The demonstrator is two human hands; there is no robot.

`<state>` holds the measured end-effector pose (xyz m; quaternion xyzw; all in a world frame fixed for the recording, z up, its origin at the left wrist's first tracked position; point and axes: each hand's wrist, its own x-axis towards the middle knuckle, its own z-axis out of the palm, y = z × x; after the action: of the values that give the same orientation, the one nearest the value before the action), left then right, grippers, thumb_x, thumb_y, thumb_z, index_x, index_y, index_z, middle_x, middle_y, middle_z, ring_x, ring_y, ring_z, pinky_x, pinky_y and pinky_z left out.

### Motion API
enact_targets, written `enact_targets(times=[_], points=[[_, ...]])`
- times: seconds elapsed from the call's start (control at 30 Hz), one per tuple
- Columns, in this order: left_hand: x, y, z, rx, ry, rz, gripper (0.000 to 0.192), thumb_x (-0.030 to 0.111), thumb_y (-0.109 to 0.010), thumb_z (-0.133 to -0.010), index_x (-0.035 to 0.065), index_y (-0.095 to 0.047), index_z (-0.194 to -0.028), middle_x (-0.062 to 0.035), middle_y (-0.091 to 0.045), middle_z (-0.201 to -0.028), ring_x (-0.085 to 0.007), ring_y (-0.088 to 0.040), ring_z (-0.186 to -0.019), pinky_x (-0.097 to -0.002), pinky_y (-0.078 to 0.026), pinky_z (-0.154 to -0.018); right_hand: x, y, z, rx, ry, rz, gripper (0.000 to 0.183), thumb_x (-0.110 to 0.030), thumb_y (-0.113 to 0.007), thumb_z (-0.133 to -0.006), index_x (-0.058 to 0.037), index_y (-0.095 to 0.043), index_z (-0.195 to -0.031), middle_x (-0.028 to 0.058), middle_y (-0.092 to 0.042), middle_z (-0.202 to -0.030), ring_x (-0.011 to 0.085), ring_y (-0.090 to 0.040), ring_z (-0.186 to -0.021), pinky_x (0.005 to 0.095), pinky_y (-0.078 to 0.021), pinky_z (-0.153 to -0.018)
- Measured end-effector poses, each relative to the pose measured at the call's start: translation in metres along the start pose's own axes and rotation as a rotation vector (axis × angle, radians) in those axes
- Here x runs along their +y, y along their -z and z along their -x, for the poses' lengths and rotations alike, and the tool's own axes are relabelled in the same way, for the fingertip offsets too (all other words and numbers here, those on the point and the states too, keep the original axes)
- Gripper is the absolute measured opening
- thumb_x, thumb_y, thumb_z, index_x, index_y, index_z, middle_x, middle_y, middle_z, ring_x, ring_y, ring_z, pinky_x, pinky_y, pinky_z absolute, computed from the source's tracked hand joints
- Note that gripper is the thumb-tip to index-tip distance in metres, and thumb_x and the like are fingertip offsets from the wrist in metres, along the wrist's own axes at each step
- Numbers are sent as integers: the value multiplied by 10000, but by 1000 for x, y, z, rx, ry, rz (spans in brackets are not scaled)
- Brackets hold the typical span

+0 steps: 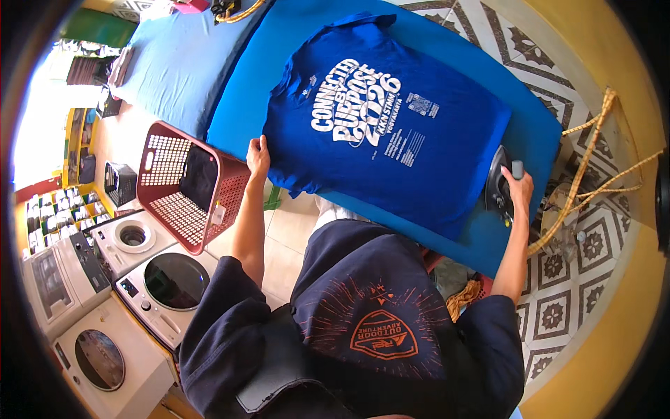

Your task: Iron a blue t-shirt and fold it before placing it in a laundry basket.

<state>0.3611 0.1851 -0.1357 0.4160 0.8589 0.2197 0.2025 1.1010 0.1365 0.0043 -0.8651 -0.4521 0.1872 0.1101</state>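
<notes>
A dark blue T-shirt (445,120) with white printing lies spread flat over a blue cloth-covered ironing table (539,136). My left hand (258,156) pinches the shirt's edge at the left, near a sleeve. On the right, my right hand (518,184) grips the handle of a dark clothes iron (496,183). The iron is at the shirt's hem, by the table's right end. Its soleplate is hidden from me, so I cannot tell whether it presses on the cloth.
A maroon plastic laundry basket (230,178) holding dark cloth stands left of the table. Several front-loading machines (175,280) line the lower left. A yellow-wrapped cord or hose (568,204) loops beside the table's right end. Orange cloth (463,298) lies below the table.
</notes>
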Motion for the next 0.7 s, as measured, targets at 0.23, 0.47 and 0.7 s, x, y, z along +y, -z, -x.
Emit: enact_targets(times=[0.23,0.47,0.7], points=[[5,5,9,62,-102,117,407,469,-557,-1023,66,-608,-989,-141,-681,-862,-354,-666,-840,-465,-495,-771,-111,-29,136,-327,376,154,497,-497,-818,-750,-94,-756,-1035,184,-739,-911,412,-699,-875,509,-539,-788],[5,15,2,128,-406,110,287,286,-592,-1022,27,-558,-903,-162,-583,-817,-338,-584,-765,-457,-463,-718,-291,-171,193,-528,609,157,442,-446,-786,-826,-95,-731,-1089,203,-746,-931,386,-727,-885,497,-568,-793],[43,57,-18,-1,-258,317,269,274,-581,-1028,9,-604,-989,-167,-598,-942,-339,-579,-917,-442,-451,-864,-473,-264,193,-471,709,63,323,-356,-810,-810,-51,-758,-902,189,-752,-884,359,-747,-830,458,-594,-738]])
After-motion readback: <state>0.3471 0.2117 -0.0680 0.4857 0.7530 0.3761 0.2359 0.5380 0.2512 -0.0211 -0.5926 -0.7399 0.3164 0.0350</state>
